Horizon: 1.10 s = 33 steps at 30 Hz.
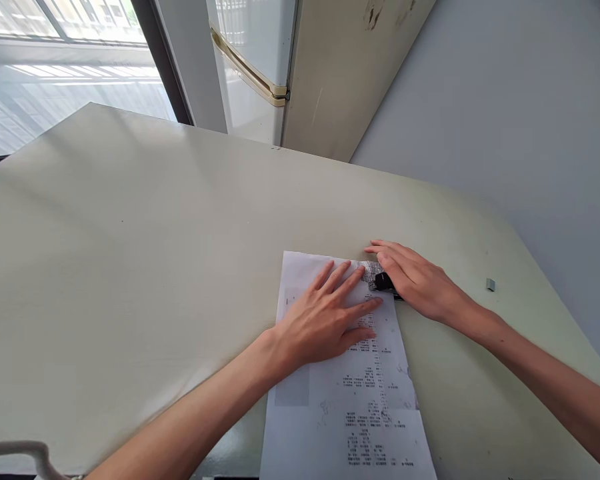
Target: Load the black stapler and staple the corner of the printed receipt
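Note:
Printed sheets of paper (325, 427) lie on the table, reaching from its near edge toward the middle. Spread flat on their upper part is my left hand (320, 317), fingers apart, holding nothing. A black stapler (383, 282) sits over the right edge of the paper near its top corner. My right hand (417, 280) covers most of the stapler, with the palm and thumb on top of it and the fingers stretched beyond. Only the stapler's front end and a bit of its base show.
The pale table (155, 253) spreads wide to the left. A small grey block (491, 285), perhaps a strip of staples, lies to the right. Behind the table stand a fridge (260, 67) and a grey wall (520, 100). A curved white bar (20, 448) shows at lower left.

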Tool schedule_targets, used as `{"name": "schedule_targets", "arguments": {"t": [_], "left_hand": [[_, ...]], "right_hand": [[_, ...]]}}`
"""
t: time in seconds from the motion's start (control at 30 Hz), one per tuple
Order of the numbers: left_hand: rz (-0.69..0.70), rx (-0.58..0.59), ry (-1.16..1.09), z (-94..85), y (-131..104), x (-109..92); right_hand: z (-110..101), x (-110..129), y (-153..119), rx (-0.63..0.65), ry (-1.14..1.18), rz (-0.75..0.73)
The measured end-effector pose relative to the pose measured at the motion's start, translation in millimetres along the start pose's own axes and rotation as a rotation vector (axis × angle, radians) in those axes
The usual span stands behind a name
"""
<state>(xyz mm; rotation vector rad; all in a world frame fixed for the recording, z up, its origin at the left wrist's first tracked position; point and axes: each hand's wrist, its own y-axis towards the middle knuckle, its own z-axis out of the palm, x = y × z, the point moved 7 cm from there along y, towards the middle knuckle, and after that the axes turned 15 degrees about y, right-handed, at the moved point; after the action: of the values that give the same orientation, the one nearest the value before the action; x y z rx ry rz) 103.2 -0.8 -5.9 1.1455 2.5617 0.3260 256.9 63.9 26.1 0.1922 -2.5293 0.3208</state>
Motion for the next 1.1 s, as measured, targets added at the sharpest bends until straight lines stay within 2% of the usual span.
{"name": "schedule_targets", "arguments": {"t": [0.4,0.87,1.0,1.1], "left_hand": [[0.001,0.019,0.010,0.8,0.5,-0.1],[0.006,0.040,0.007,-4.4,1.8,1.8],[0.012,0.039,0.021,-5.2,2.3,2.0],[0.024,0.039,0.032,-3.5,2.4,1.7]], "right_hand": [[3.8,3.6,2.3,0.002,-0.087,0.012],[18.2,12.4,10.7,-0.026,-0.388,-0.088],[18.7,12.6,12.3,0.026,-0.378,-0.058],[11.8,10.5,11.5,0.031,-0.289,-0.046]]}}
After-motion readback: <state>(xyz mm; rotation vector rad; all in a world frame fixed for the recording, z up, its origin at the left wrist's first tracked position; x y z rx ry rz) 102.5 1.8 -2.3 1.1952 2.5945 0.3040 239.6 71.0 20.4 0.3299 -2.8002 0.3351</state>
